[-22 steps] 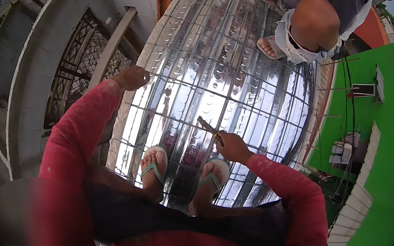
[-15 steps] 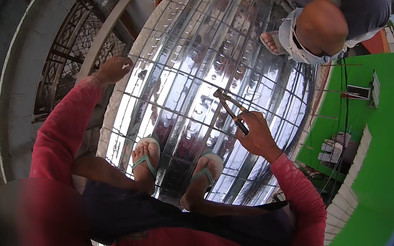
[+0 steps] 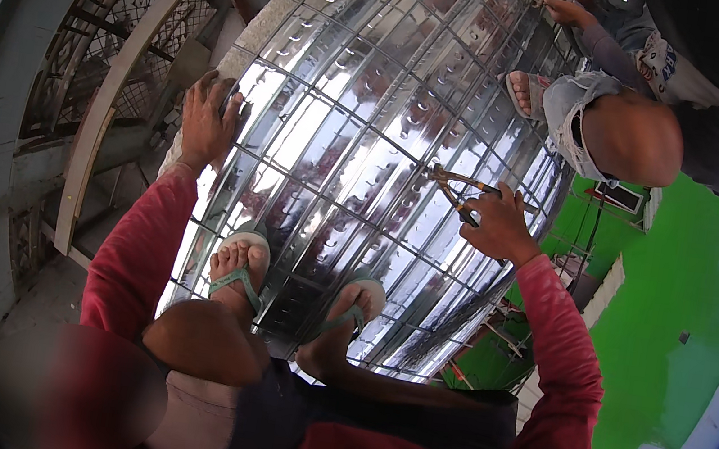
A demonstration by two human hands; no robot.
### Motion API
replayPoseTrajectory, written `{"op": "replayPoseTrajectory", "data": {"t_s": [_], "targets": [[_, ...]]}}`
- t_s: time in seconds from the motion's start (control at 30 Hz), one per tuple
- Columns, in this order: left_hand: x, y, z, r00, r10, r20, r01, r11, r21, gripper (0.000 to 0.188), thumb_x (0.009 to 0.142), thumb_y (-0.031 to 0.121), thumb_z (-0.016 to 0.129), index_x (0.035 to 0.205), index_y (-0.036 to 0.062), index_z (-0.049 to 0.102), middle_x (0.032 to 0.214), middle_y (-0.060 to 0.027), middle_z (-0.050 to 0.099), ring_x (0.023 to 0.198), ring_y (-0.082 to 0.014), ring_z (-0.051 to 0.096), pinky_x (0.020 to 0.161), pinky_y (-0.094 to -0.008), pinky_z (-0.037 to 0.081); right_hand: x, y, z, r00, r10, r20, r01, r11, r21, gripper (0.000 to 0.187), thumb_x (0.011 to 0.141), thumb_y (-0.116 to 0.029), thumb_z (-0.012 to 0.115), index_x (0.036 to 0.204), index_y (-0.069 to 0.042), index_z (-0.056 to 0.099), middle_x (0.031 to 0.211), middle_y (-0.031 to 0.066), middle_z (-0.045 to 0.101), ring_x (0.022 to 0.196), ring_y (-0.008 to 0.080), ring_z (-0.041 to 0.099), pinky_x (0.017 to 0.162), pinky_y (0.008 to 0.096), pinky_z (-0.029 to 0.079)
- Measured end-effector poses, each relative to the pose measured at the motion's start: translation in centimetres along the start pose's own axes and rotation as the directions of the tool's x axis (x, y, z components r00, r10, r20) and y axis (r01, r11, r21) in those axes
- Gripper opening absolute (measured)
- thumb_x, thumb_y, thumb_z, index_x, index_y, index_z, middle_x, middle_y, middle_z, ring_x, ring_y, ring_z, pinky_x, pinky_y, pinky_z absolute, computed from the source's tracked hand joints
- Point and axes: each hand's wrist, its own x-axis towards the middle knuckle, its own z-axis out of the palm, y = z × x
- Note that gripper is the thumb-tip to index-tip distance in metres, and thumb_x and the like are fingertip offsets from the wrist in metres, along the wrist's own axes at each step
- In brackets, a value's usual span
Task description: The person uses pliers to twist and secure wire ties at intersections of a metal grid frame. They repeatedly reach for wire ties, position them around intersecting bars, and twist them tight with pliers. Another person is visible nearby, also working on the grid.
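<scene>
Steel pincers (image 3: 447,182) with yellow-and-black handles are in my right hand (image 3: 501,229), the handles spread apart. Their jaws rest at or just above a crossing of the thin steel rebar mesh (image 3: 372,131). Under the mesh lies shiny corrugated metal decking (image 3: 331,144) with rows of small raised dimples. At the deck's left side my left hand (image 3: 205,124) lies on the concrete edge (image 3: 244,51), fingers stretched and holding nothing I can see. My feet, in green-strapped flip-flops (image 3: 239,278), stand on the mesh and decking.
A co-worker in torn jeans (image 3: 570,107) crouches at the far right, hands (image 3: 570,7) low over the mesh. Dark loose wires (image 3: 446,322) lie along the right edge. Beyond is a green wall (image 3: 677,294); a drop with a wooden beam (image 3: 140,59) borders the left.
My left hand has gone from a loose curl to spread fingers on the concrete edge. The pincers have shifted right and their handles have opened wider. My view has turned.
</scene>
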Motion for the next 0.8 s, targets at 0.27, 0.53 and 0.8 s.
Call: {"op": "replayPoseTrajectory", "data": {"t_s": [0.27, 0.53, 0.8], "targets": [[0.3, -0.3, 0.6, 0.999, -0.05, -0.001, 0.05, 0.999, -0.008, 0.037, 0.099, 0.036, 0.059, 0.125, 0.0105, 0.064, 0.14, -0.0158, 0.051, 0.13, -0.0377, 0.046, 0.109, -0.0483, 0.037, 2.1, -0.6, -0.4, 0.998, -0.069, -0.009, 0.068, 0.993, -0.093, 0.033, 0.084, -0.026, 0.063, 0.114, -0.017, 0.073, 0.114, 0.0154, 0.068, 0.116, 0.0405, 0.053, 0.105, 0.0568, 0.036], [0.6, 0.1, 0.5, 0.998, -0.06, -0.005, 0.06, 0.998, 0.023, 0.036, 0.098, 0.036, 0.06, 0.124, 0.0112, 0.064, 0.139, -0.0153, 0.051, 0.128, -0.0376, 0.048, 0.108, -0.0479, 0.039, 1.0, -2.3, -1.8, 0.961, -0.257, -0.106, 0.194, 0.892, -0.408, 0.03, 0.089, -0.005, 0.059, 0.118, -0.005, 0.062, 0.098, 0.0122, 0.064, 0.091, 0.0323, 0.064, 0.075, 0.0403, 0.054], [0.6, -0.1, 0.9, 0.996, -0.09, 0.021, 0.09, 0.996, 0.022, 0.034, 0.097, 0.037, 0.061, 0.124, 0.0153, 0.064, 0.139, -0.0138, 0.051, 0.128, -0.0372, 0.048, 0.109, -0.0487, 0.038, 3.4, -1.1, -4.5, 0.963, -0.055, 0.262, -0.093, 0.849, 0.521, 0.026, 0.107, -0.023, 0.047, 0.11, 0.0, 0.059, 0.068, 0.0062, 0.057, 0.055, 0.0148, 0.061, 0.054, 0.032, 0.05]]}}
